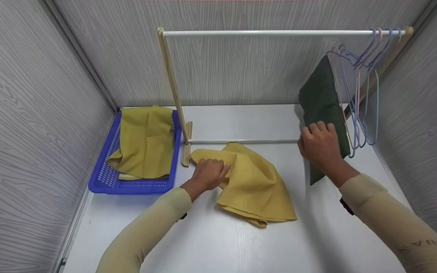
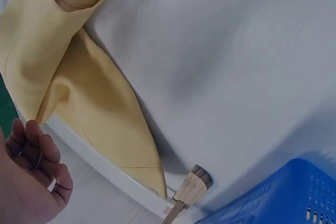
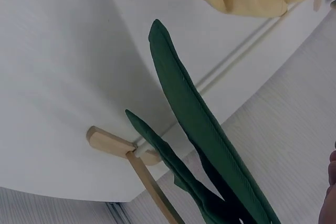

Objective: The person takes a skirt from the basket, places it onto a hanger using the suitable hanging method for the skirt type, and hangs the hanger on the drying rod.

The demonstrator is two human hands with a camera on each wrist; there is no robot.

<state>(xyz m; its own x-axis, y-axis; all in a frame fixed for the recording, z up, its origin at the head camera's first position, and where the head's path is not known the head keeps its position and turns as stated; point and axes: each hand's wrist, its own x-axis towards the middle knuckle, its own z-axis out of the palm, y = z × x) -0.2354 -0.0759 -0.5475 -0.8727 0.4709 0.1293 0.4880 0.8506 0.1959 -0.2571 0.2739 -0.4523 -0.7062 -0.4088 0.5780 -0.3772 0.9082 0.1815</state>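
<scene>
A yellow garment (image 1: 258, 182) lies crumpled on the white table (image 1: 241, 250). My left hand (image 1: 209, 172) is over its left part, fingers curled. In the left wrist view the fingertips (image 2: 32, 129) meet a raised fold of the yellow cloth (image 2: 105, 108) and pinch it. A dark green garment (image 1: 319, 91) hangs at the right end of the rack beside the hangers. My right hand (image 1: 321, 146) overlaps its lower part in the head view. In the right wrist view a gap shows between the loosely bent fingers (image 3: 333, 169) and the green cloth (image 3: 194, 114).
The rack's white top rail (image 1: 264, 33) runs across the back on wooden posts. Several pastel wire hangers (image 1: 368, 91) hang at its right end. A blue basket (image 1: 102, 185) with another yellow cloth (image 1: 146, 142) stands at left, beside the rack's wooden foot (image 1: 186, 155).
</scene>
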